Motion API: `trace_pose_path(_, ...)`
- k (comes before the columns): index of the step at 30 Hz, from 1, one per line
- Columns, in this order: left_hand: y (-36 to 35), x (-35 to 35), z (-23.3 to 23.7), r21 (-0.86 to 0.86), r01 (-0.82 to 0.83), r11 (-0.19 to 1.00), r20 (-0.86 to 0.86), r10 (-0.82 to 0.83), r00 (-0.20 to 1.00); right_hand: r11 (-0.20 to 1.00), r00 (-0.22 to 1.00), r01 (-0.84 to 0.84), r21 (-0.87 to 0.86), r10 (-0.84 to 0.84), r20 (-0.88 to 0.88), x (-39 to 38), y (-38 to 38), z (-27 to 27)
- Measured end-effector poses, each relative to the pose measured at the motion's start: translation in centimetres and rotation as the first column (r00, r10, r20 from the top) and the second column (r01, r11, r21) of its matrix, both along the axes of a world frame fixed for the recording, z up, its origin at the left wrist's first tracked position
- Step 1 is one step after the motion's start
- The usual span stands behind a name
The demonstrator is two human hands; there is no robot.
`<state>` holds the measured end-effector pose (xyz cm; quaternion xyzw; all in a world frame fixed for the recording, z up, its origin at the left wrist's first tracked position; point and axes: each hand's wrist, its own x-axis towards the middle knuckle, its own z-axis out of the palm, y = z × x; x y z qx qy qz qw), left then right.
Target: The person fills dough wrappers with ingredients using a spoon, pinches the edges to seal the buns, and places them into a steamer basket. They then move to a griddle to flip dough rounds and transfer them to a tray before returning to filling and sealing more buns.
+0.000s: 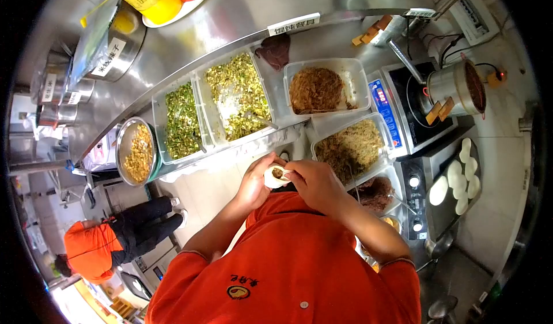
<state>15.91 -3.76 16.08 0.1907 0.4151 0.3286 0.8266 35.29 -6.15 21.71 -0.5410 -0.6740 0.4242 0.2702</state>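
In front of my chest I hold a small filled bun (pixel 269 180) of pale dough, its top open on brown filling. My left hand (pixel 253 180) curls around its left side with the thumb near the rim. From the right, my right hand (pixel 315 184) pinches the dough's edge between thumb and fingers. Just beyond my hands stand a tub of chopped green and yellow filling (pixel 236 90), a tub of greener filling (pixel 183 116) and a tub of brown shredded filling (pixel 315 90). A tub of pale crumbly filling (pixel 357 145) lies near my right hand.
A metal bowl of yellow bits (pixel 138 151) stands at the left. On the right are an induction cooker (pixel 389 113) with a metal pot (pixel 452 87) and a dark griddle with several white dough rounds (pixel 458 180). A co-worker in orange (pixel 92 246) stands at the lower left.
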Motion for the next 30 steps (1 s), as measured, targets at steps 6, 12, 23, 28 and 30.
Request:
trace_pose_path(6, -0.1, 0.9, 2.0, 0.011, -0.011, 1.0, -0.084, 0.012, 0.996, 0.999, 0.996, 0.038, -0.005, -0.038, -0.075, -0.7, -0.5, 0.7)
trace_pose_path(12, 0.0, -0.1, 1.1, 0.01, 0.13, 0.991, -0.097, -0.128, 0.987, 0.995, 1.0, -0.002, 0.104, 0.001, 0.008, -0.4, -1.1, 1.3)
trace_pose_path(23, -0.6, 0.6, 1.1, 0.029, 0.076, 0.997, -0.171, -0.07, 0.983, 0.997, 1.0, 0.025, 0.068, -0.024, -0.01, -0.8, -1.2, 1.7)
trace_pose_path(28, -0.4, 0.2, 1.9, 0.055, 0.074, 0.996, -0.101, -0.069, 0.993, 1.0, 1.0, 0.003, 0.025, -0.004, 0.025, -0.4, -0.7, 1.3)
trace_pose_path(30, -0.4, 0.2, 1.6, 0.048, 0.113, 0.992, -0.16, -0.104, 0.982, 0.998, 0.998, 0.056, 0.038, -0.057, 0.029, -0.7, -1.4, 1.4)
